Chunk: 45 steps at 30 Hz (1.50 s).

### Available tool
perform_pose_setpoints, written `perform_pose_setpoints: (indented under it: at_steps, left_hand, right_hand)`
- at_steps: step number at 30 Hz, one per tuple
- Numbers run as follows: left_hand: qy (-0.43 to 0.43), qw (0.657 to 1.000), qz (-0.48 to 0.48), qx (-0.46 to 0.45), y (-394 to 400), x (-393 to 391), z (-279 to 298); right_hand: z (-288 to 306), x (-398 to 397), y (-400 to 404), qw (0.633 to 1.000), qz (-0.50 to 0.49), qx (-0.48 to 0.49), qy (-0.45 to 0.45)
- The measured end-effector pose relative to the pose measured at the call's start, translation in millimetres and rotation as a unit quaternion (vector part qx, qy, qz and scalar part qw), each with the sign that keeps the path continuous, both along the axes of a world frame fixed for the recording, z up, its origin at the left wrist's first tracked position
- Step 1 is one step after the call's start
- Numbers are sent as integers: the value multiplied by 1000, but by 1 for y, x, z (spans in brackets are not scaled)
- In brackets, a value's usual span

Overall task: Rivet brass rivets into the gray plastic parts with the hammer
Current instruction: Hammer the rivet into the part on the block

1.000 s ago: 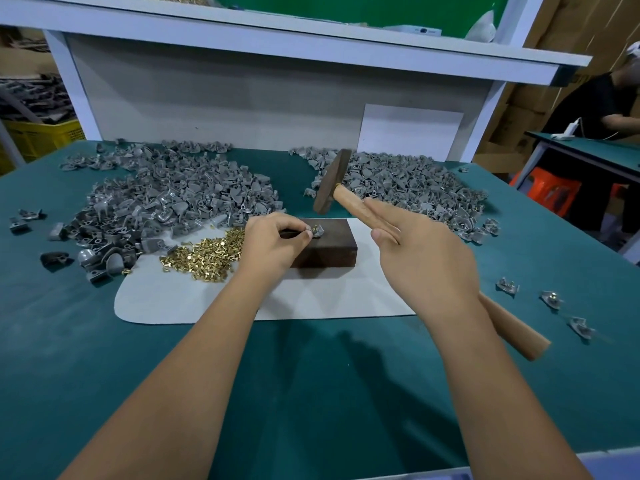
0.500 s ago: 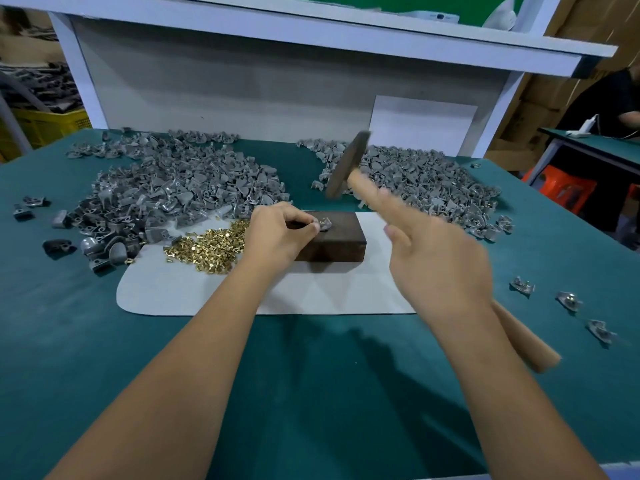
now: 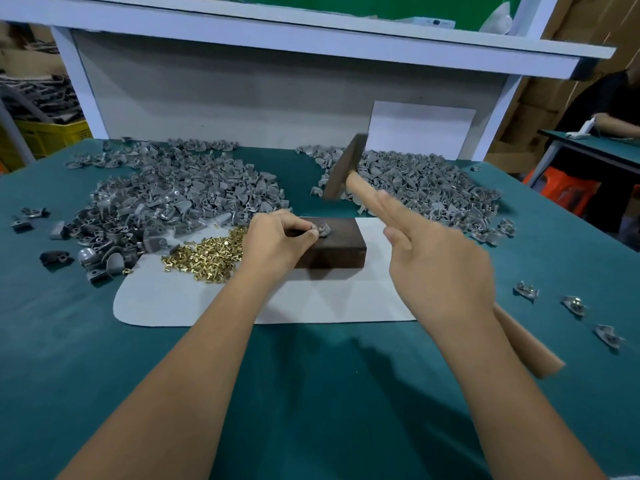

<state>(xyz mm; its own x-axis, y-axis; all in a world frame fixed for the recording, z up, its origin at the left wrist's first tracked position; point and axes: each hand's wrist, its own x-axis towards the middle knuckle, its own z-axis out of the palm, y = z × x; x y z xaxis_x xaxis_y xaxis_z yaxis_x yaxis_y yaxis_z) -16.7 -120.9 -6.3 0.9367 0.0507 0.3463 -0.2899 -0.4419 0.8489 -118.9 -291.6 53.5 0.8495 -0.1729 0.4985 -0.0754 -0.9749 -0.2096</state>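
My left hand [image 3: 277, 242] pinches a small gray plastic part [image 3: 323, 230] on top of a dark metal block [image 3: 341, 249]. My right hand [image 3: 436, 265] grips the wooden handle of the hammer [image 3: 346, 171], index finger stretched along it. The dark hammer head hangs raised above and behind the block, tilted. A heap of brass rivets [image 3: 207, 254] lies on the pale mat [image 3: 194, 299] left of my left hand.
Two big piles of gray parts lie behind: the left pile [image 3: 166, 199] and the right pile [image 3: 426, 188]. Three riveted parts [image 3: 573, 304] sit at the right on the green table [image 3: 311, 393]. A white shelf frame [image 3: 277, 39] stands behind; a person sits far right.
The hammer head has stayed raised over the block, shifting slightly. My left hand keeps holding the part on the block. The view has tilted a little.
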Motion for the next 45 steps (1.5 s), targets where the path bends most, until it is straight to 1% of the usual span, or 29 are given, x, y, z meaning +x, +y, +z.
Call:
perform_pose_setpoints:
  at_steps: [1, 4, 6, 9, 13, 16, 19, 21, 22, 24, 26, 28, 30, 32, 33, 35, 37, 39, 41, 43, 45]
  left_hand:
    - [0, 1000, 1, 1, 0, 0, 0]
    - [3, 1000, -2, 4, 0, 1, 0]
    - [4, 1000, -2, -3, -1, 0, 0]
    - [7, 1000, -5, -3, -1, -2, -1]
    - [17, 1000, -5, 2, -1, 0, 0]
    - [12, 1000, -3, -21, -2, -1, 0]
    - [-8, 1000, 4, -1, -2, -1, 0]
    - [-7, 1000, -1, 9, -2, -1, -1]
    - [-2, 1000, -2, 7, -1, -1, -1]
    - [5, 1000, -5, 8, 0, -1, -1]
    - [8, 1000, -8, 11, 0, 0, 0]
    - [8, 1000, -9, 10, 0, 0, 0]
    - [9, 1000, -2, 4, -1, -1, 0]
    - [13, 1000, 3, -2, -1, -2, 0]
    - [14, 1000, 0, -4, -1, -2, 0]
    - [14, 1000, -7, -2, -1, -2, 1]
    - [15, 1000, -7, 0, -1, -2, 1]
    - [17, 1000, -9, -11, -1, -3, 1]
    - [16, 1000, -9, -13, -2, -4, 0]
    - [16, 1000, -7, -5, -1, -4, 0]
    - [23, 1000, -13, -12, 0, -4, 1]
  right_hand:
    - [-1, 0, 1, 1000, 2, -3, -6]
    - [-7, 1, 2, 998, 20, -49, 44]
    - [-7, 3, 0, 998, 17, -43, 31]
    - [-10, 1, 1, 1000, 1, -3, 2]
    - [-15, 0, 5, 997, 32, -13, 66]
    - [-7, 2, 12, 998, 38, -31, 25]
    - [-5, 5, 11, 999, 31, 14, -26]
    - [-7, 5, 5, 999, 8, 12, -39]
    - [-9, 4, 2, 1000, 1, 4, -28]
    - [-17, 1, -1, 1000, -2, -15, 22]
    - [-22, 0, -3, 998, 0, -13, 55]
    - [-20, 2, -4, 999, 3, 15, 29]
    - [-15, 4, -4, 999, 9, 42, -24]
    - [-12, 4, -2, 998, 14, 31, -48]
    - [-11, 4, -1, 999, 17, 9, -34]
    - [-9, 3, 0, 999, 27, -42, 22]
    - [-2, 5, -4, 997, 31, -51, 46]
    - [7, 9, -8, 999, 35, -20, 32]
    - [11, 17, -10, 997, 46, 65, -13]
    - [13, 31, -9, 983, 52, 166, -59]
    - [9, 44, -10, 975, 34, 211, -56]
